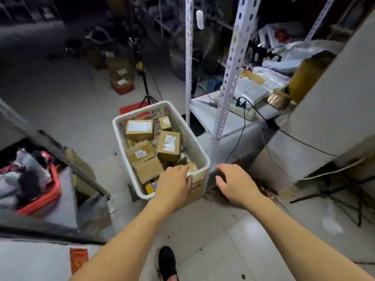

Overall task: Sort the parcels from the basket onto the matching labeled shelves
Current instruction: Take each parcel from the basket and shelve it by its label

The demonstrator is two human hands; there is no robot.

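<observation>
1. One head-worn wide-angle view looks forward and steeply down over both forearms.
2. The white basket [199,159] on the tiled floor [203,236] sits close, mid-frame.

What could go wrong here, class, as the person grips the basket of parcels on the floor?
1. The left hand grips the basket rim alone; lifted one-handed, it may tip and spill parcels.
2. A black cable hangs off the shelf beside the basket and could snag.
</observation>
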